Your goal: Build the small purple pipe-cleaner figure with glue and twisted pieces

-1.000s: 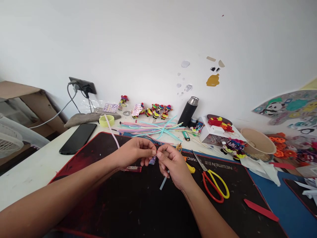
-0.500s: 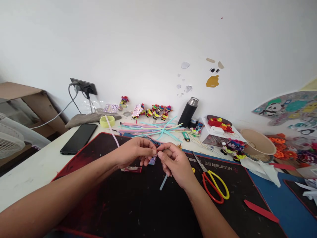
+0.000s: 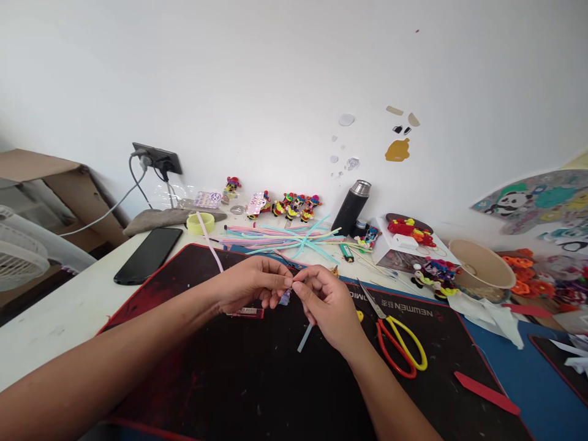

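Over the middle of the dark desk mat (image 3: 257, 386), my left hand (image 3: 264, 283) and my right hand (image 3: 324, 300) meet fingertip to fingertip. Both are pinched closed around something tiny, mostly covered by the fingers. Just below the fingertips a small purple-blue piece (image 3: 285, 298) shows, and I cannot tell whether it hangs from them or lies on the mat. A pale blue strip (image 3: 304, 338) sticks out below my right hand. Scissors (image 3: 390, 334) with one red and one yellow handle lie right of that hand. A small red-labelled packet (image 3: 248, 313) is beneath my left hand.
Behind the hands lies a bundle of pastel pipe cleaners (image 3: 275, 239). A black thermos (image 3: 351, 207), small colourful figures (image 3: 298, 208) and a white box (image 3: 390, 248) stand along the wall. A phone (image 3: 147, 256) and yellow tape roll (image 3: 200, 223) are left; a beige bowl (image 3: 482, 263) is right.
The view has shifted very slightly. My fingertips have moved a little, and the red bit between them shows less now. Both hands remain pinched together at the same place.
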Demonstrator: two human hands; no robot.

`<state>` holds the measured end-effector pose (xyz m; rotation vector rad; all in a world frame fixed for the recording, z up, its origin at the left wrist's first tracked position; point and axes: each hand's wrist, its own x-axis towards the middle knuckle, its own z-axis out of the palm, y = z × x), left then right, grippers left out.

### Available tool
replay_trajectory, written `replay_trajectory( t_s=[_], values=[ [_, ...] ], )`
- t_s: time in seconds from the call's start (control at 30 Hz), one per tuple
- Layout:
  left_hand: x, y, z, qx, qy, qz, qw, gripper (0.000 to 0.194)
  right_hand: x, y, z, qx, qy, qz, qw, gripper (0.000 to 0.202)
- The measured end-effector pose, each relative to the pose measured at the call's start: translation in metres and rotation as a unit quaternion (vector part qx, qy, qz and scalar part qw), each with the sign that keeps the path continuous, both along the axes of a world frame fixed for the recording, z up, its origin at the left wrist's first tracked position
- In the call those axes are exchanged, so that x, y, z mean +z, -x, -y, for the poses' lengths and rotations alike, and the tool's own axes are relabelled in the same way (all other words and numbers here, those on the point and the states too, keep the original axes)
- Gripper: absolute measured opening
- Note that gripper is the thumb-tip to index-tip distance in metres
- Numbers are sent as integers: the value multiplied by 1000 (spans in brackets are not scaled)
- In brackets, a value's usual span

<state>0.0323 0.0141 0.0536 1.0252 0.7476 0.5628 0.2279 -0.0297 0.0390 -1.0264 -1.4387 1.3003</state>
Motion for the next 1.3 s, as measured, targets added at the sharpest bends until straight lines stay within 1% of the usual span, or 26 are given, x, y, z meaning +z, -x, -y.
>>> replay_trajectory(
  t_s=[0.13,0.3,0.5,0.67,1.03,1.2,1.3],
  values=[
    [0,0,1,8,0,3,1000,34,-2,0,0,-6,-15,15,1000,20],
    [0,0,1,7,-40,-19,999,32,-4,1,0,0,-22,25,999,20],
    [6,2,0,-7,-85,-54,995,34,-4,1,0,-9,-58,67,996,17],
    [9,3,0,-5,-92,-67,994,31,-6,1,0,-19,-75,90,993,15],
    [10,2,4,8,-90,-67,994,29,-4,0,2,-36,-81,95,992,17],
    [9,-2,6,29,-105,-87,990,27,-8,2,3,-49,-87,88,991,17],
    [9,-3,7,42,-117,-98,987,25,-10,2,2,-50,-74,71,993,17]
  ],
)
